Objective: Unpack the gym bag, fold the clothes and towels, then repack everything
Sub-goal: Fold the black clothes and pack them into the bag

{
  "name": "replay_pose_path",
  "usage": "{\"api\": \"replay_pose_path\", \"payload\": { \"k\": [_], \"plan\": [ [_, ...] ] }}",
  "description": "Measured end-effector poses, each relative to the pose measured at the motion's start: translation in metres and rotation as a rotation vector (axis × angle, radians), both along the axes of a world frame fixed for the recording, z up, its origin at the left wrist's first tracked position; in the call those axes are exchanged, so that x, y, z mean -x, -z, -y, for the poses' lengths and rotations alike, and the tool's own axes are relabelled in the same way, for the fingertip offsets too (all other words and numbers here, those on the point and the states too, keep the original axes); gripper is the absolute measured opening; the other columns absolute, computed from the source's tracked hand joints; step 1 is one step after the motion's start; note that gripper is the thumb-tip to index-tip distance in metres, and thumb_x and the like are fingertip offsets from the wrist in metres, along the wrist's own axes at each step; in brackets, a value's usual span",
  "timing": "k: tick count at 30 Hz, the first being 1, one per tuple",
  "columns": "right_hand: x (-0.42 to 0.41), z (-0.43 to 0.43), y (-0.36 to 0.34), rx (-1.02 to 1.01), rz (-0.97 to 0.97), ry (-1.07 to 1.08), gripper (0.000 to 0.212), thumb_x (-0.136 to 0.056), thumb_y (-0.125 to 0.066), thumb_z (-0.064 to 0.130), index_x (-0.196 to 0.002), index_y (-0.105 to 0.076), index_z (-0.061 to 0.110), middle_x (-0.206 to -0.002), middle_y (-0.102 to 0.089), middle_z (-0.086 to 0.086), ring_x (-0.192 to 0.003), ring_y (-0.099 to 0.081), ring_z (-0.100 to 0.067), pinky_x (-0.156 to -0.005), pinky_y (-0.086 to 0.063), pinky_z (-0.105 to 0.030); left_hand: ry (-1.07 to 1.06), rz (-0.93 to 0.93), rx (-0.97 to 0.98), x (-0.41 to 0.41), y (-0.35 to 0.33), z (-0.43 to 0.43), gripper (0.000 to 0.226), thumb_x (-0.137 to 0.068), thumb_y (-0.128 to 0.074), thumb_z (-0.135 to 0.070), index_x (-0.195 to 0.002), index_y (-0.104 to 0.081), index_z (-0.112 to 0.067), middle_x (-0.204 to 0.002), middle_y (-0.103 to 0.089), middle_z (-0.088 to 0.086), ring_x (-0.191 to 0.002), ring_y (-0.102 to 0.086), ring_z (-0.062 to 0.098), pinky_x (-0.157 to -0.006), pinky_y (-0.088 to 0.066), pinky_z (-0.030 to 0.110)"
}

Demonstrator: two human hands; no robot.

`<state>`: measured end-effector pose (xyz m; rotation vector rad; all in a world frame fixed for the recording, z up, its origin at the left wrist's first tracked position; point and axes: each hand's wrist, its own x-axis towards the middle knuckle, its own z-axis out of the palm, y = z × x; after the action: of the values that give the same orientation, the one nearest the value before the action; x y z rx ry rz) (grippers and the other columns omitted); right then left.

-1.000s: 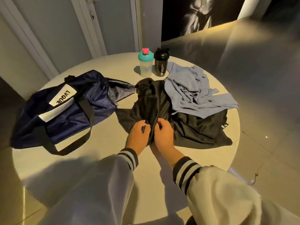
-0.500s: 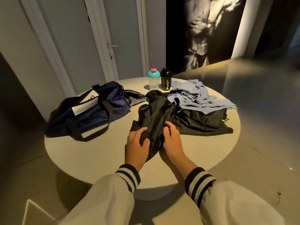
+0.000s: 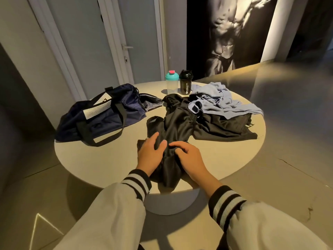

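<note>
Head view: the bag (image 3: 108, 114) lies slumped on the left of the round table (image 3: 100, 159), its end open toward the middle. Unpacking looks done or nearly so, though the bag's inside is not visible. Two shakers, teal-lidded (image 3: 171, 83) and black (image 3: 185, 83), stand side by side at the far edge. A blue garment (image 3: 219, 101) sits in a loose heap on the right, partly on top of black cloth, unfolded.

The black garment (image 3: 180, 127) runs bunched from the middle of the table toward the person, its near end hanging over the table's edge between the two hands. The left hand (image 3: 150, 152) rests on it with fingers fairly straight and relaxed. The right hand (image 3: 189, 157) lies on it just beside, fingers bent. I cannot tell whether they pinch the cloth or only press it.

By my judgement folding has barely begun: nothing is folded, and all repacking remains.
</note>
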<state>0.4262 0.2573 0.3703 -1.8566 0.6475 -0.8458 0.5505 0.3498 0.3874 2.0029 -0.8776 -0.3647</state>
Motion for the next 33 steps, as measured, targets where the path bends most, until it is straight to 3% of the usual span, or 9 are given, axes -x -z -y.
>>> {"api": "replay_pose_path", "payload": {
  "k": [2,6,14,17,21,25,28,30,33],
  "plan": [
    [-0.005,0.006,0.002,0.085,-0.044,0.075,0.033,-0.1,-0.052,0.018,-0.131,-0.062,0.025,-0.129,-0.059,0.002,-0.119,-0.052,-0.011,-0.109,-0.042,-0.037,0.111,0.031,-0.102,0.003,0.004,0.005,0.063,-0.091,-0.047,-0.061,-0.146,-0.049,-0.03,-0.147,-0.053,0.002,-0.136,-0.047,0.023,-0.116,-0.034,0.048],
    [-0.011,0.009,0.004,0.131,-0.21,0.049,0.049,-0.105,-0.045,0.031,-0.153,-0.038,0.026,-0.156,-0.036,-0.004,-0.142,-0.035,-0.02,-0.117,-0.031,-0.035,0.186,-0.1,0.061,0.026,0.014,0.005,0.029,-0.105,-0.05,-0.03,-0.129,-0.065,-0.027,-0.122,-0.068,-0.004,-0.108,-0.063,0.012,-0.102,-0.051,0.037],
    [-0.006,0.004,0.006,0.218,-0.097,0.252,0.038,-0.103,-0.05,0.022,-0.141,-0.05,0.021,-0.136,-0.047,-0.002,-0.126,-0.039,-0.019,-0.106,-0.028,-0.023,-0.401,-0.227,0.436,0.003,0.004,-0.017,0.03,-0.106,-0.044,-0.034,-0.132,-0.058,-0.034,-0.135,-0.059,-0.006,-0.121,-0.056,0.019,-0.105,-0.046,0.041],
    [-0.006,0.004,0.007,0.182,-0.17,0.261,0.041,-0.103,-0.051,0.024,-0.144,-0.048,0.023,-0.146,-0.035,-0.003,-0.136,-0.028,-0.022,-0.111,-0.023,-0.025,-0.508,-0.102,0.336,-0.005,0.003,-0.021,0.03,-0.101,-0.053,-0.024,-0.129,-0.055,-0.035,-0.147,-0.042,-0.004,-0.132,-0.045,0.025,-0.112,-0.04,0.045],
    [-0.01,0.005,0.008,0.123,-0.225,0.23,0.051,-0.103,-0.049,0.032,-0.152,-0.037,0.027,-0.166,-0.003,-0.003,-0.153,-0.002,-0.023,-0.122,-0.01,-0.037,-0.161,0.21,0.16,-0.006,0.009,-0.017,0.05,-0.1,-0.056,-0.022,-0.145,-0.042,-0.039,-0.165,-0.015,-0.011,-0.151,-0.012,0.014,-0.12,-0.015,0.037],
    [-0.012,0.006,0.006,0.014,-0.185,0.223,0.057,-0.103,-0.045,0.042,-0.156,-0.029,0.029,-0.166,0.014,-0.002,-0.154,0.005,-0.023,-0.124,-0.01,-0.039,0.177,0.177,-0.159,0.003,0.002,-0.012,0.042,-0.107,-0.04,-0.04,-0.146,-0.05,-0.027,-0.152,-0.049,-0.003,-0.142,-0.04,0.018,-0.122,-0.024,0.039],
    [-0.009,0.007,0.003,-0.029,-0.143,0.248,0.057,-0.105,-0.042,0.042,-0.156,-0.028,0.023,-0.167,-0.004,-0.007,-0.152,-0.013,-0.025,-0.119,-0.021,-0.037,0.315,0.274,-0.351,0.014,-0.022,-0.013,0.036,-0.108,-0.03,-0.046,-0.127,-0.059,-0.036,-0.133,-0.061,-0.003,-0.129,-0.046,0.018,-0.122,-0.02,0.04],
    [-0.006,0.011,0.002,-0.017,-0.104,0.232,0.051,-0.106,-0.042,0.037,-0.153,-0.036,0.018,-0.158,-0.035,-0.008,-0.143,-0.036,-0.025,-0.11,-0.032,-0.031,0.407,0.135,-0.303,0.014,-0.034,-0.015,0.031,-0.105,-0.035,-0.051,-0.094,-0.06,-0.036,-0.107,-0.066,-0.003,-0.108,-0.057,0.02,-0.111,-0.039,0.046],
    [-0.002,0.013,0.005,0.111,-0.089,0.087,0.034,-0.104,-0.05,0.027,-0.137,-0.055,0.019,-0.135,-0.062,-0.002,-0.122,-0.057,-0.021,-0.094,-0.039,-0.019,0.293,0.155,-0.075,0.007,-0.036,-0.012,0.024,-0.101,-0.051,-0.045,-0.093,-0.063,-0.026,-0.09,-0.068,0.002,-0.085,-0.066,0.02,-0.088,-0.054,0.049]
  ]
}}
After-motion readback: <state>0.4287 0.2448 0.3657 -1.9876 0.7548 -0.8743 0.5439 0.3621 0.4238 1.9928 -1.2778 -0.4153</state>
